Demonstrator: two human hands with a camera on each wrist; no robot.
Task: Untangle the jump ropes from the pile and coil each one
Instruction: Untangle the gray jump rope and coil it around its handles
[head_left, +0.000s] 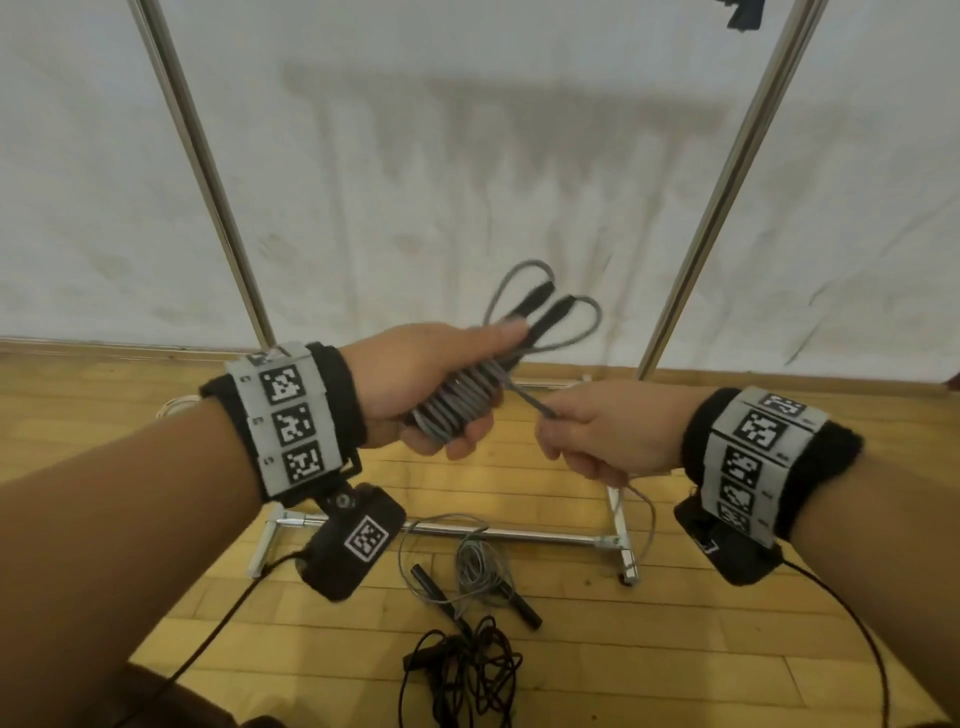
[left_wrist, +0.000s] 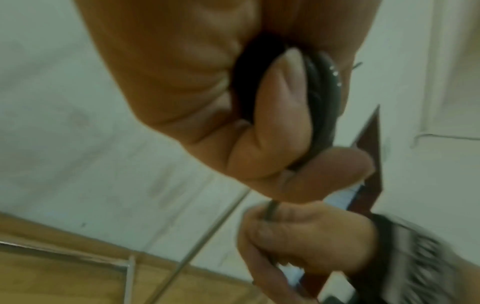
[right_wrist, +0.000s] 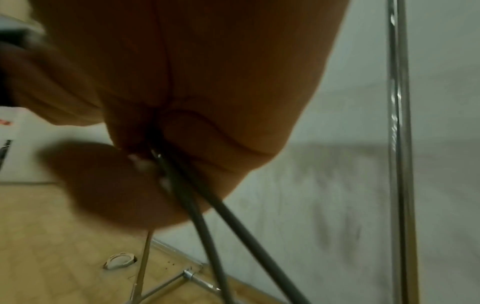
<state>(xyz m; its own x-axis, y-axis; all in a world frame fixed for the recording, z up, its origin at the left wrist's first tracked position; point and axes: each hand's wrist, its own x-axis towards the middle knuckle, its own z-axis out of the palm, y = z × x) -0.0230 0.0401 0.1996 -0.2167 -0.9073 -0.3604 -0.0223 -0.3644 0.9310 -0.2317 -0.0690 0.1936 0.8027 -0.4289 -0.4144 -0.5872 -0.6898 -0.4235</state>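
My left hand grips a grey jump rope wound in tight turns round its two black handles, held up at chest height. A doubled strand runs from the wrap to my right hand, which pinches it; the loose loop hangs below that hand. In the left wrist view my fingers curl round the dark bundle. The right wrist view shows two grey strands leaving my closed fingers. On the floor lie a second grey rope and a black rope, tangled together.
A chrome garment rack stands ahead, its base bar on the wooden floor and its uprights against a white sheet. Wrist camera cables hang from both arms.
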